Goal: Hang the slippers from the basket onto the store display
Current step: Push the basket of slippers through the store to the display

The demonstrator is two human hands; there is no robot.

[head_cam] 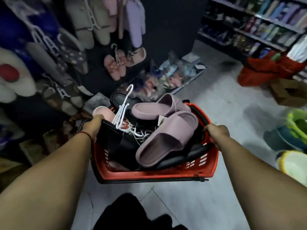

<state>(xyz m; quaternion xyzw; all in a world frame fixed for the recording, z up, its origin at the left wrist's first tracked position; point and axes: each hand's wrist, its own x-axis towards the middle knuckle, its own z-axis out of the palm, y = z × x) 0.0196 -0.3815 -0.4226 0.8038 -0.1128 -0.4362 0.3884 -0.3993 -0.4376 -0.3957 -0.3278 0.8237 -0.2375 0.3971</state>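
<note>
Your left hand (93, 126) curls over the left rim of the red basket (149, 174), its fingers against a black slipper (114, 140). Inside the basket, low in the centre of the frame, a pink slipper (102, 112) lies at the far left, a white hanger (122, 112) sticks up next to it, and two mauve slippers (166, 136) sit piled on top of more black ones. Your right hand (217, 135) grips the right rim. At upper left the display (89, 22) carries hanging slippers; shelves (265, 19) fill the upper right, with a red bag (265, 70) below them and a green tub (297, 123) at the right edge
</note>
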